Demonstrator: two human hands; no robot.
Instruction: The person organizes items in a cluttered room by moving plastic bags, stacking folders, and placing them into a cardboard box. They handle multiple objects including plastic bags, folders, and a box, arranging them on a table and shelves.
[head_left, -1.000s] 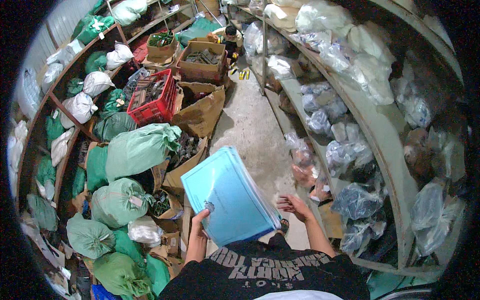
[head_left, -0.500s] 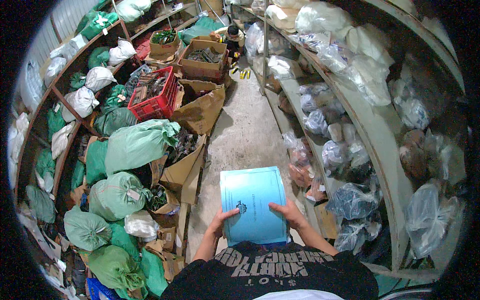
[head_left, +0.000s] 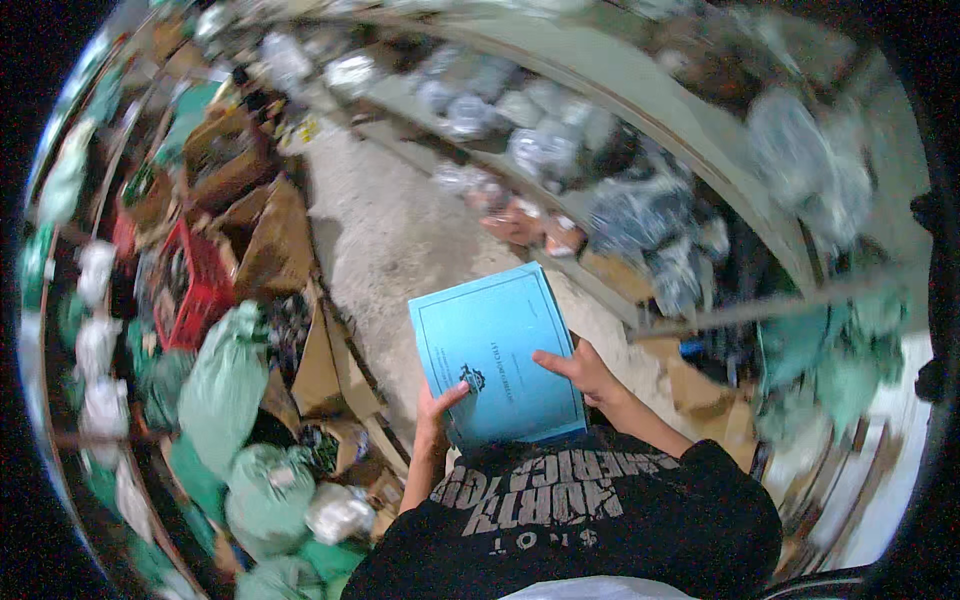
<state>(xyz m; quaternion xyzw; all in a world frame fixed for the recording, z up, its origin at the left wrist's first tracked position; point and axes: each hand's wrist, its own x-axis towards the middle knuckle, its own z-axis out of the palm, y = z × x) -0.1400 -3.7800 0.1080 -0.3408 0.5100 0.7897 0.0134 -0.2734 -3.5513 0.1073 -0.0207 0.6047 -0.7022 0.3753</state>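
Heads up, lots of this is smeary: the shelves and bags go soft with blur, and the fisheye rim cuts off the outer edges in black. Can't see most of the fingers on either hand, since they're tucked behind the blue booklet (head_left: 505, 335). Its bottom edge is right up by the black T-shirt (head_left: 600, 520), and whatever's inside is hidden by the cover.

Left side is crowded: a red crate (head_left: 200, 305), an open cardboard box (head_left: 275, 245) and a fat green sack (head_left: 222, 375) hem in the concrete floor (head_left: 375, 225). On the right there's a long shelf (head_left: 650, 95), with clear plastic bags (head_left: 640, 215) piled below it.

The booklet is held in front of the belly, tilted a bit, light blue with a thin dark border, a dark gear-like emblem and small print. Left hand (head_left: 433, 412) pinches one side, thumb on top by the emblem; right hand (head_left: 592, 375) grips the other side the same way.
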